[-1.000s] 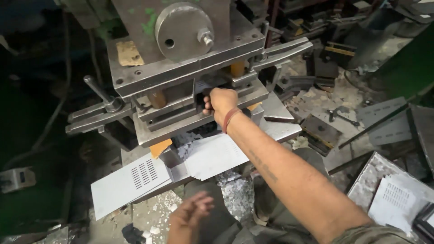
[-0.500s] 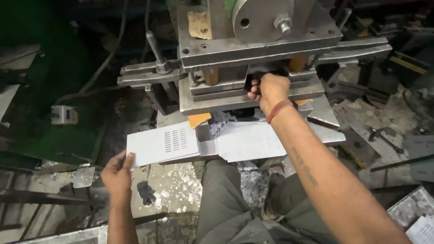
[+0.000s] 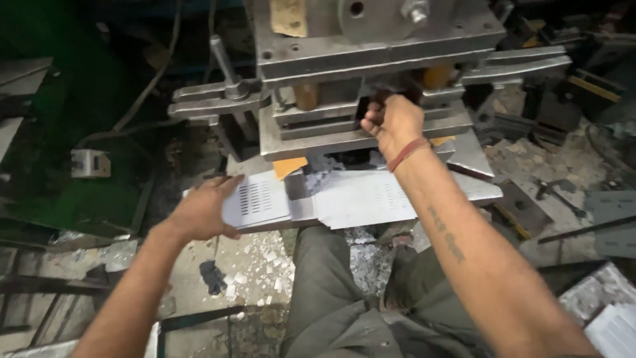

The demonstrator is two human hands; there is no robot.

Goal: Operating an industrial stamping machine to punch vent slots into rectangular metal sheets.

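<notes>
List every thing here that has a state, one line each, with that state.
left hand: flat on the perforated sheet, fingers spread
right hand: fist closed at the press die
perforated sheet: lying flat under the press, slotted end outward
press: die plates nearly together
metal chips: scattered on the floor

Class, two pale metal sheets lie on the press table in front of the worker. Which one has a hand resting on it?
The left sheet, the one with rows of punched slots: the left hand lies flat on its left edge. The right sheet lies untouched, while the right hand is up at the press.
</notes>
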